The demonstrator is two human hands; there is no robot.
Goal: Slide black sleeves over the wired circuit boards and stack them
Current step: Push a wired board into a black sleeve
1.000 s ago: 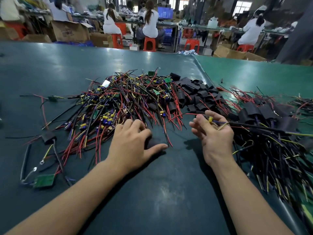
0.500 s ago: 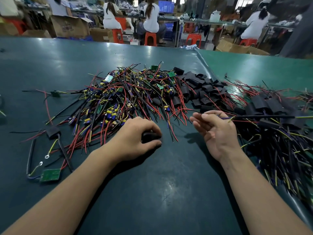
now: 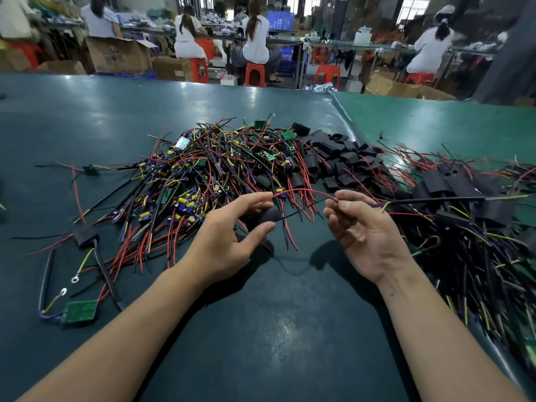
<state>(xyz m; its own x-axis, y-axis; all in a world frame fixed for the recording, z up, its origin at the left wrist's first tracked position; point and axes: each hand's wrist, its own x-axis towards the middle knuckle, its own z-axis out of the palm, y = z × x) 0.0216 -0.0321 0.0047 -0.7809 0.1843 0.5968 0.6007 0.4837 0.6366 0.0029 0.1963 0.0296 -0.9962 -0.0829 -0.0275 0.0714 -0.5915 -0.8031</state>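
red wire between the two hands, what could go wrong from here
The red wire arcs from the left hand to the right hand over the tangled pile of wired boards; it may snag neighbouring leads and drag them along.

The black sleeve by the left hand's thumb looks loosely held, so a tug could drop it.

The right hand also holds leads running into the sleeved stack, which could get pulled apart.
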